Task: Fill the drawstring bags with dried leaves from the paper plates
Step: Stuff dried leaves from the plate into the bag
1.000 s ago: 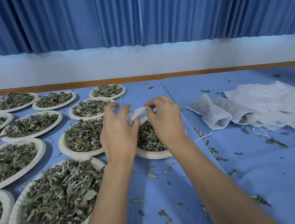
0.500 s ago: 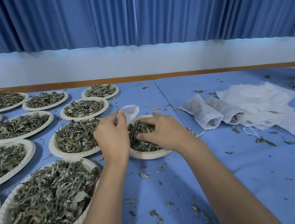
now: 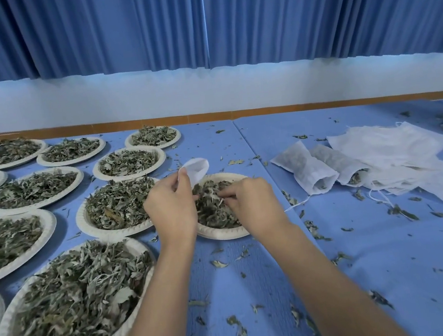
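Bag-filling at a leaf plate on the blue tabletop (image 3: 360, 237)
Left hand (image 3: 171, 209) pinches white drawstring bag (image 3: 196, 167), held over the plate's far rim; right hand (image 3: 252, 203), fingers curled, pinches dried leaves (image 3: 211, 210) in paper plate (image 3: 222, 234); two filled bags (image 3: 307, 170) lie to the right.
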Tool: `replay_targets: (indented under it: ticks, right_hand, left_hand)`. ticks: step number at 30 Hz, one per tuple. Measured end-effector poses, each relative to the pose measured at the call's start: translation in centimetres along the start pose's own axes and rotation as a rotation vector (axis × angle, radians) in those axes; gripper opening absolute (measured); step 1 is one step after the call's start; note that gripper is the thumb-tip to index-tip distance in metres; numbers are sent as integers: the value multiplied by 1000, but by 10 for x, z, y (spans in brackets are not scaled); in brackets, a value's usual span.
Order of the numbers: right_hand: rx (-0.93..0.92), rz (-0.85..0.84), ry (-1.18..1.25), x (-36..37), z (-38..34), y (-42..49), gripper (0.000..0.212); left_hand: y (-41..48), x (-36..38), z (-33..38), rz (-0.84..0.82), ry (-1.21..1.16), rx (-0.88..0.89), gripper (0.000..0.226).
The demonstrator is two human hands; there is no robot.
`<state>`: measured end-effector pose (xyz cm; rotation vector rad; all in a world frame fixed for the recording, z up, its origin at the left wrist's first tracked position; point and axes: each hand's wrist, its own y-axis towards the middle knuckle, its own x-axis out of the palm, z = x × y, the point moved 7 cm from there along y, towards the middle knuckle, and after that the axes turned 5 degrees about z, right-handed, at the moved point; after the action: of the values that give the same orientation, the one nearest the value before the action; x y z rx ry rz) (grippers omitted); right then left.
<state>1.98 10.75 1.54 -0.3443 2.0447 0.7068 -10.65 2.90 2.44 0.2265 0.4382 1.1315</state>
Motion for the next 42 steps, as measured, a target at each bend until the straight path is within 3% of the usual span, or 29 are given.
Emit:
replay_targets:
  ticks: [5, 11, 15, 18, 20, 23, 26, 32, 38, 42]
  right_hand:
    - [103, 256, 290, -20, 21, 4, 20]
    - [56, 11, 141, 0, 14, 3, 26]
    - [45, -57, 214, -8, 7, 3, 38]
    - [30, -62, 19, -21, 8, 5, 60]
    - [28, -178, -72, -17, 7, 3, 66]
    - [44, -258, -108, -5, 6, -1, 53]
    - [56, -184, -68, -6, 7, 0, 39]
    - [36, -96, -33, -6, 9, 1, 33]
    - [121, 92, 307, -35, 21, 6, 25]
    - [153, 104, 424, -44, 20, 5, 25]
  left_hand:
    - [-1, 4, -2, 8, 7, 20, 33]
    - [-3, 6, 0, -6, -1, 42, 32]
    - [-3, 6, -2, -12, 14, 31, 31]
    - [-4, 6, -3, -12, 4, 25, 30]
    - [-3, 6, -2, -12, 2, 28, 31]
    - [-4, 5, -1, -3, -10, 32, 30]
    - [-4, 6, -1, 1, -3, 47, 30]
    - [-6, 11, -3, -41, 22, 50, 29]
    - [-8, 13, -2, -58, 37, 64, 30]
    - [-9, 18, -1, -108, 59, 99, 34]
